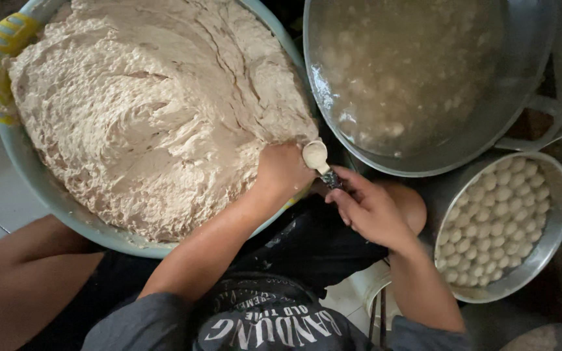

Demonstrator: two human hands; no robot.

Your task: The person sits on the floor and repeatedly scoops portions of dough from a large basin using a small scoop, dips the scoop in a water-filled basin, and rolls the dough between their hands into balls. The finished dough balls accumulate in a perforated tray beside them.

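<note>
Pale beige paste [144, 110] heaps in a big basin [34, 175].
Beside the basin's right rim, left hand [281, 170] squeezes paste; right hand [365, 208] pinches a spoon [317, 157] underneath, catching a ball.

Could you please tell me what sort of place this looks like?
Probably a small food-making kitchen, worked at floor level: a big basin of pale paste, a wok of cloudy water and a colander of formed balls surround the hands.
</note>
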